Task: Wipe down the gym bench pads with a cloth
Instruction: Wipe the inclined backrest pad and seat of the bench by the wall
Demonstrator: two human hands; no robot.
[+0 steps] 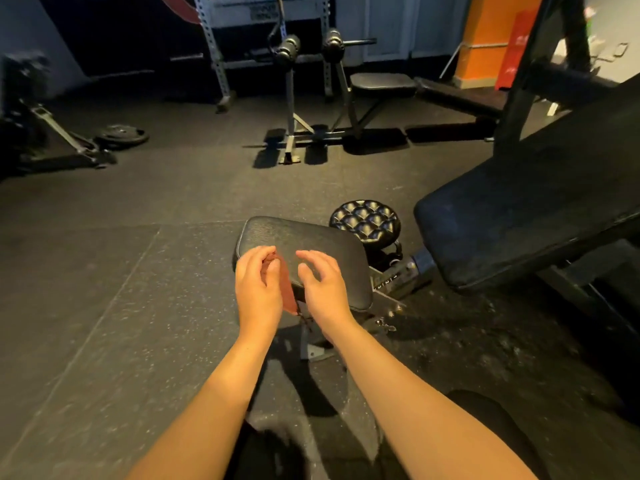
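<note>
1. Forearms: two, bare, rising from the bottom edge to the centre of the frame.
2. Left hand [258, 285]: centre frame, fingers curled round the cloth [290, 292] and gripping its upper end.
3. Cloth: reddish-brown and bunched. The loose end hangs between the two hands, across the near edge of the seat pad [311, 237].
4. Right hand [323, 285]: just right of the cloth, fingers loosely bent and spread, holding nothing. It is over the near part of the seat pad. Whether it touches the pad cannot be told.
5. Seat pad: black with rounded corners, centre frame. The far and right edges are bare; the hands cover the near-left part.
6. Floor [121, 306]: dark speckled rubber with a straight seam running diagonally at lower left. There is wide open room left of the seat pad and beyond it.
7. Post [398, 271]: metal, just right of the seat pad, running up towards the back pad [519, 230].
8. Round pad [365, 220]: quilted and black, just beyond the seat pad's right corner.
9. Back pad: large, black and tilted, at right of frame. Its rounded near-left end is near the round pad, leaving a narrow gap.
10. Plate [121, 135]: flat on the floor at upper left, well apart from the seat pad.
11. Far bench [382, 83]: top centre, with roller pads [287, 46] on uprights to its left.
12. Rack [221, 46]: pale with perforated uprights, at the top of the frame.
</note>
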